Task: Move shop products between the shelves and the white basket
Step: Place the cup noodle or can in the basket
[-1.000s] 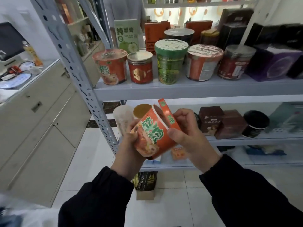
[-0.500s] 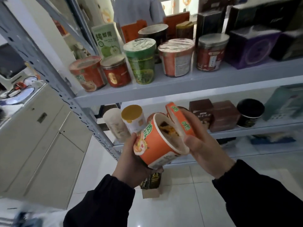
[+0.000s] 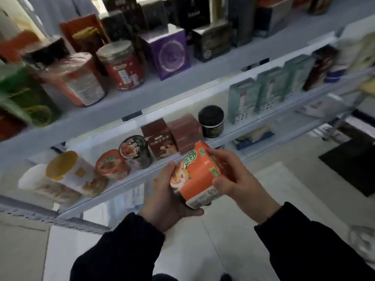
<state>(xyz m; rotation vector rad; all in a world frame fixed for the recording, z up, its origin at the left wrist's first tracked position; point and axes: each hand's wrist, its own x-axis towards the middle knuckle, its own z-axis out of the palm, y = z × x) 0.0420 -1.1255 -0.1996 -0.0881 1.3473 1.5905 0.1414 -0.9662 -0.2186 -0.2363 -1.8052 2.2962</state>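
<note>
An orange instant-noodle cup with green lettering lies tilted between both hands, in front of the middle shelf. My left hand cups its base from below, fingers curled round it. Over the cup's lid end, my right hand closes with thumb and fingers wrapped on the rim. A white basket-like edge shows blurred at the far right; I cannot tell more of it.
The middle shelf holds a similar orange cup, a dark cup, brown boxes, a black tub and teal boxes. The upper shelf carries jars and a purple box. Pale floor tiles lie below.
The view has swung right and tilted along the shelves. The cup's lid, open half a second ago, now lies down under my right hand, and the cup has tipped more onto its side.
</note>
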